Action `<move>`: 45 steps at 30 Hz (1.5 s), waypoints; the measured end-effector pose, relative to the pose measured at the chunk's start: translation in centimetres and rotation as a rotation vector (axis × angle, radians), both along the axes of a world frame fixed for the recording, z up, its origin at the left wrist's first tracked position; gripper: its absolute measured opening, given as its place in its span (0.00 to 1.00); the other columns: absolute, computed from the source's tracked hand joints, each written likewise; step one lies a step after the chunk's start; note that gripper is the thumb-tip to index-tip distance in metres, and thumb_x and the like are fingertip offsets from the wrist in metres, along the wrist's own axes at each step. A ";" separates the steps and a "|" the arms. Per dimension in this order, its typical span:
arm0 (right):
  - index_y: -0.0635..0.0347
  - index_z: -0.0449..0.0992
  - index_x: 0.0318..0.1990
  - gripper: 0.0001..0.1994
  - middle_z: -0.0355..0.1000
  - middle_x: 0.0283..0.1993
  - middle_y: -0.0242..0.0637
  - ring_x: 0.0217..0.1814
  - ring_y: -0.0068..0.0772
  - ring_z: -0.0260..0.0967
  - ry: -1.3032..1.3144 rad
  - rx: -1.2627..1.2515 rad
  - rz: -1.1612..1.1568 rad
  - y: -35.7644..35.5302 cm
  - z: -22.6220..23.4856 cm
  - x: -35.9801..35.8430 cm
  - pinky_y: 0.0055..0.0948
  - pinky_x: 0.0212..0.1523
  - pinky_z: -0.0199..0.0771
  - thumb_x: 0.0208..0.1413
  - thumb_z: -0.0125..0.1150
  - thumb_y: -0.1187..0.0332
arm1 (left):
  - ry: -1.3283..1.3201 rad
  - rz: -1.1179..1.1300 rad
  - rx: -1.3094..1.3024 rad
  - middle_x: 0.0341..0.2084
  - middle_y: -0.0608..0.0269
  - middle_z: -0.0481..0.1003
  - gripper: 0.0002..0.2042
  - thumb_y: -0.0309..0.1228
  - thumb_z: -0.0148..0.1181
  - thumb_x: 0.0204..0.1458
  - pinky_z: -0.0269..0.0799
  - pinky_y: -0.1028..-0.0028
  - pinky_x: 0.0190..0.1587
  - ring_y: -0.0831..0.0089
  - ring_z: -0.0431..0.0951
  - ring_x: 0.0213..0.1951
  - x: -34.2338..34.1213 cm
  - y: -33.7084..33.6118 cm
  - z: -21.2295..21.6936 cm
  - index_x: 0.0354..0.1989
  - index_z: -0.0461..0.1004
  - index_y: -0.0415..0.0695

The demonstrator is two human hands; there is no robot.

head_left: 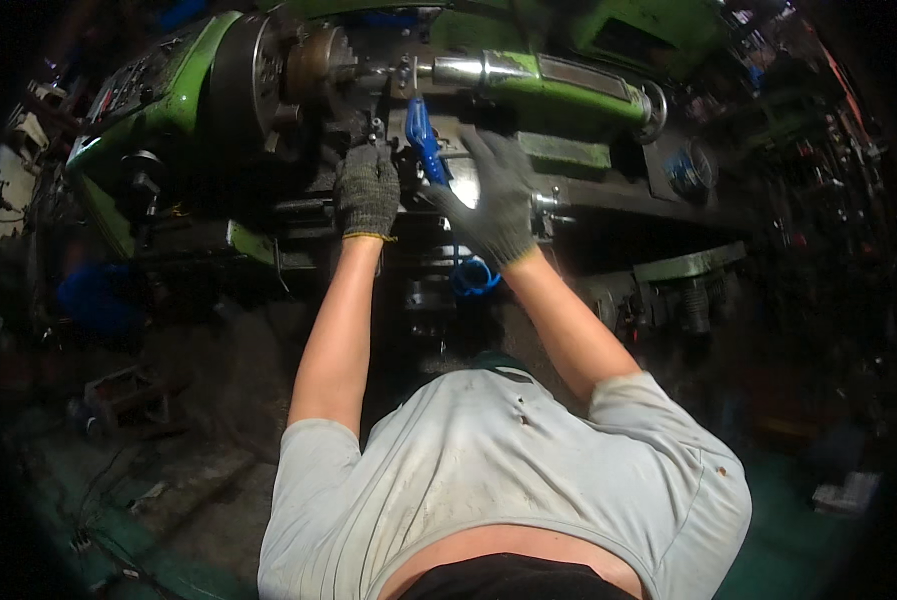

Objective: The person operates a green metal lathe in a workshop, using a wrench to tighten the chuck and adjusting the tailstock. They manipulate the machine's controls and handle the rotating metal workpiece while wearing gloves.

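I stand at a green metal lathe [579, 92] with a grey knit glove on each hand. My left hand [367, 190] is at the front of the carriage, beside the tool post. Its fingers are together and bent forward, and what they grip, if anything, is hidden. A blue air blow gun [422, 135] lies to its right, nozzle pointing away toward the workpiece area. Just right of the gun is my right hand [494, 195], slightly blurred, fingers stretched out and thumb apart near the gun's lower end. Below hangs a blue coiled hose [476, 275].
The chuck [249, 78] is at the far left, facing the tailstock [494, 72] with its handwheel [655, 110] on the right. A crank handle [147, 180] sticks out at left. On the right stands a blue-and-silver round container [691, 170]. Dark clutter lines both sides.
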State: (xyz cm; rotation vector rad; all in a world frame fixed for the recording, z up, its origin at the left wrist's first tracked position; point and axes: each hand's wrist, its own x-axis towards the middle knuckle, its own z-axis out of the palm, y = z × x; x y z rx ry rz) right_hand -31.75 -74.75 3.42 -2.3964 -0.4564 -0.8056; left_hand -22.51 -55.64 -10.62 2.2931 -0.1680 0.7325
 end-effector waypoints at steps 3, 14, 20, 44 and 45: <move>0.59 0.75 0.60 0.26 0.72 0.59 0.49 0.63 0.54 0.67 -0.133 0.031 -0.105 -8.2 -6.6 -2.2 0.46 0.66 0.66 0.53 0.71 0.67 | -0.083 0.053 0.071 0.40 0.37 0.76 0.19 0.41 0.50 0.67 0.70 0.49 0.51 0.39 0.76 0.44 0.5 -0.8 -1.0 0.39 0.79 0.36; 0.62 0.77 0.58 0.21 0.73 0.63 0.53 0.65 0.52 0.71 0.626 -0.355 -0.654 -60.7 -23.6 19.9 0.44 0.64 0.70 0.66 0.59 0.57 | -0.039 0.135 0.063 0.51 0.52 0.79 0.19 0.33 0.65 0.51 0.70 0.58 0.61 0.52 0.77 0.54 -2.2 -3.8 4.7 0.52 0.81 0.46; 0.62 0.76 0.61 0.23 0.73 0.64 0.53 0.66 0.54 0.70 0.774 -0.400 -0.461 -63.0 -22.9 38.6 0.43 0.66 0.68 0.67 0.56 0.55 | 0.090 0.212 -0.258 0.48 0.54 0.79 0.16 0.32 0.66 0.55 0.71 0.65 0.60 0.59 0.78 0.54 -2.5 -4.5 2.7 0.52 0.79 0.44; 0.65 0.76 0.58 0.22 0.74 0.60 0.58 0.58 0.57 0.74 0.023 -0.430 -0.396 -57.9 -13.5 26.0 0.45 0.57 0.74 0.68 0.56 0.56 | 0.301 0.381 -0.108 0.59 0.57 0.76 0.20 0.29 0.63 0.61 0.70 0.65 0.66 0.67 0.76 0.59 -4.2 -3.0 0.2 0.62 0.73 0.43; 0.67 0.76 0.60 0.25 0.75 0.60 0.58 0.57 0.57 0.76 -0.152 -0.547 -0.399 -57.8 -15.9 21.2 0.45 0.56 0.76 0.66 0.60 0.54 | 0.318 0.369 -0.038 0.57 0.56 0.76 0.20 0.30 0.64 0.59 0.71 0.64 0.66 0.65 0.76 0.58 -3.5 -4.1 1.3 0.60 0.74 0.43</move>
